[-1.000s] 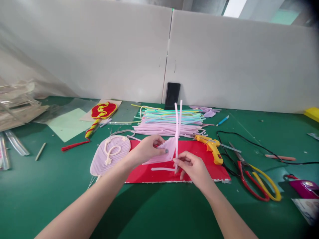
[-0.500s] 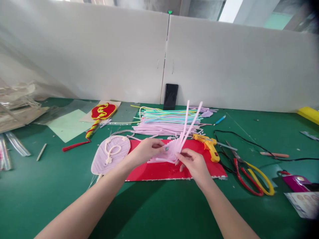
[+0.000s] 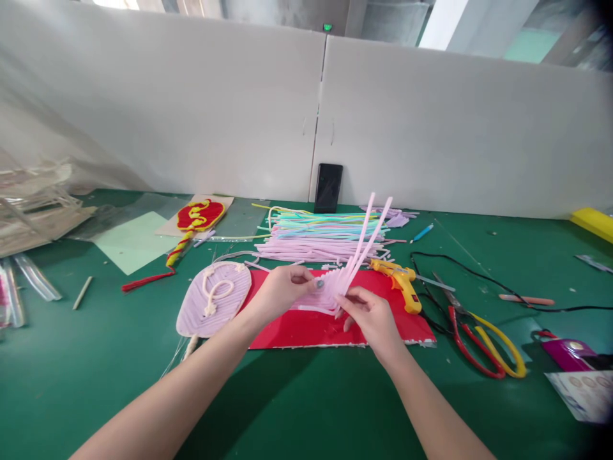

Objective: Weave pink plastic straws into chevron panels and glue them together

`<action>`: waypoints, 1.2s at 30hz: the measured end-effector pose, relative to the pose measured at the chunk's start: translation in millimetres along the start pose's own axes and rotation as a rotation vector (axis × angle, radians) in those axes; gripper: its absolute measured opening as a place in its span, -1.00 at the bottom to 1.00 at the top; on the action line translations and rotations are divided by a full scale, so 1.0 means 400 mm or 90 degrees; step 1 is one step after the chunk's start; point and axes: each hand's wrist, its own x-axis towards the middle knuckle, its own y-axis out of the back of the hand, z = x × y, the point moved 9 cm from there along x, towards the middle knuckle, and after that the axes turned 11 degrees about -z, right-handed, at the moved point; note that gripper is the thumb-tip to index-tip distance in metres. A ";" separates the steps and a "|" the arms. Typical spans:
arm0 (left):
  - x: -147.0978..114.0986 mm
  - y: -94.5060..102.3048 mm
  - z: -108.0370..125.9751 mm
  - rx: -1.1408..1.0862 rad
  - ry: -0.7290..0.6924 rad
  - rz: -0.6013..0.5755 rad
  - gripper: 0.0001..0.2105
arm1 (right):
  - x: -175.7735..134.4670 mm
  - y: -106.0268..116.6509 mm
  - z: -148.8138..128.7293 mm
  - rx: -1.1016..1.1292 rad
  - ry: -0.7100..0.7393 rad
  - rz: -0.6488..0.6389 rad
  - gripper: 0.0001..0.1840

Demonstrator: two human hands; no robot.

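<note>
Between my hands is a lilac panel of pipe cleaners [image 3: 330, 287] laid side by side, with two long stems rising from its right end. My left hand [image 3: 292, 287] pinches its left part, thumb on top. At the lower right edge, my right hand [image 3: 368, 313] closes its fingertips on the same panel. Beneath lies a red board [image 3: 297, 332] with a ragged white front edge. Just left of it rests a finished-looking lilac fan [image 3: 211, 300] with a cream cord loop. A yellow glue gun [image 3: 400, 281] lies on the board's right side.
Behind the board lies a heap of pastel pipe cleaners [image 3: 320, 233], with a black phone [image 3: 328, 188] leaning on the partition. Scissors [image 3: 483, 335] and a black cable [image 3: 483, 275] lie right. A red-and-yellow fan [image 3: 200, 215] and pale green paper [image 3: 136, 243] lie left.
The two upright stems have tilted slightly further right. My hands keep their hold on the panel with hardly any movement, and the view has shifted a little.
</note>
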 end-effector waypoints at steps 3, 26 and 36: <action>0.001 -0.004 0.002 0.006 0.002 -0.004 -0.76 | 0.000 0.000 -0.002 -0.001 0.006 0.001 -0.70; -0.048 -0.076 -0.019 -0.011 0.171 -0.342 -0.67 | -0.012 0.011 -0.025 -0.078 0.029 0.032 -0.71; -0.036 -0.046 0.003 0.048 0.102 -0.288 -0.88 | -0.006 0.007 -0.011 -0.008 -0.013 0.014 -0.67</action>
